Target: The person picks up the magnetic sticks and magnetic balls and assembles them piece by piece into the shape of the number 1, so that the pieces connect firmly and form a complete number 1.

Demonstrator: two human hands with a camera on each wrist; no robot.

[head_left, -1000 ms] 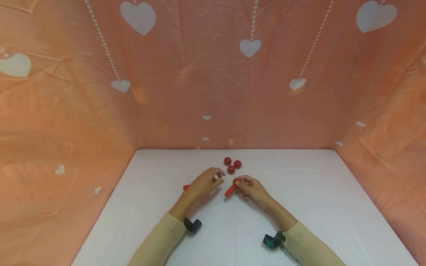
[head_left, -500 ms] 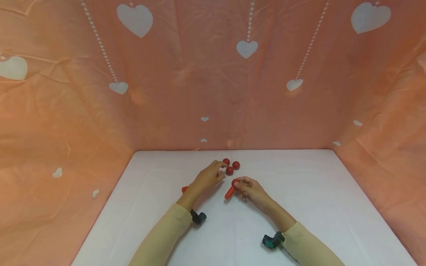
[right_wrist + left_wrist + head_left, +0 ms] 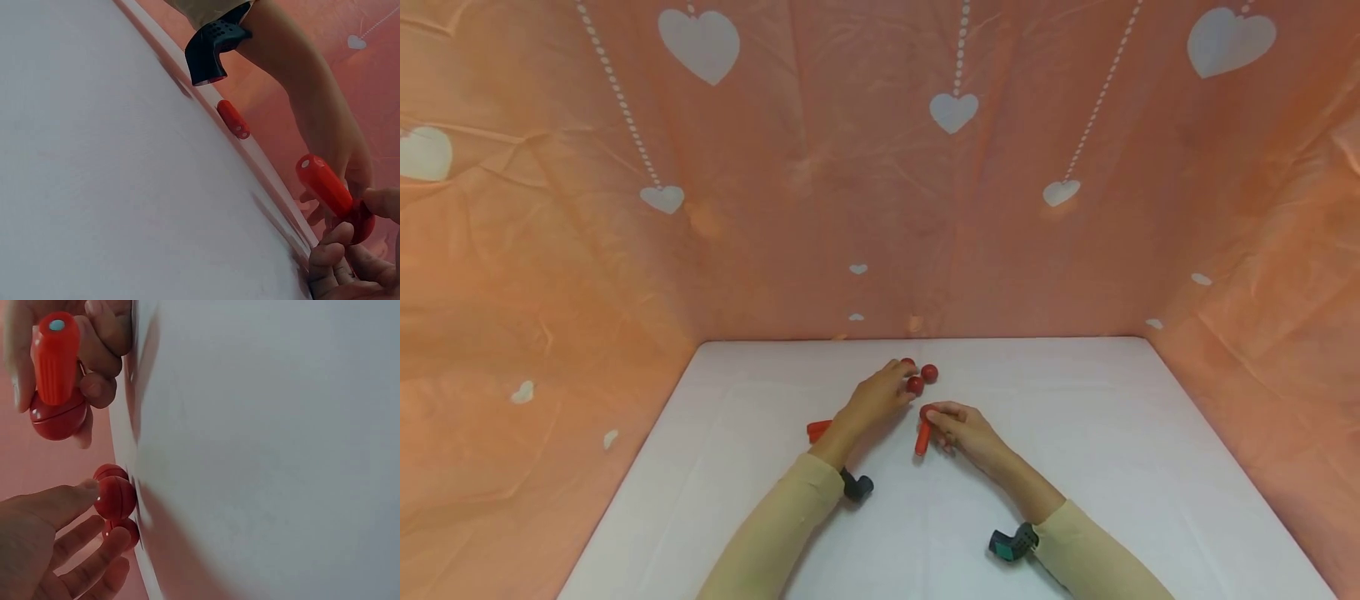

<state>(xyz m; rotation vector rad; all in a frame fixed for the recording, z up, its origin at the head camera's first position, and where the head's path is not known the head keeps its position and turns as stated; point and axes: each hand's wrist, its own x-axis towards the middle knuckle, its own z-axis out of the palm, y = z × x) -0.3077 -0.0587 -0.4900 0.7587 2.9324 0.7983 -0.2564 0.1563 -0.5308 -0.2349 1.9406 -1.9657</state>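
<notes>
At the left we see an orange cloth [image 3: 512,275] with pale hearts, beside the left edge of the white desk [image 3: 1045,417]. Further right lie red handles [image 3: 817,429], partly hidden by the left wrist; we cannot tell how many. The left hand [image 3: 877,395] reaches toward the middle of the far edge, fingers apart around three loose balls [image 3: 915,385], red and close together; we cannot tell whether the thumb touches one. Just nearer to us, above the desk, is a held ball [image 3: 927,411] with a red stick [image 3: 922,439] joined to it, pointing toward the near edge. The right hand [image 3: 967,432] pinches that ball between thumb and fingers. Last comes a sleeve [image 3: 1093,554], a dark camera [image 3: 1013,542] beside its cuff.
</notes>
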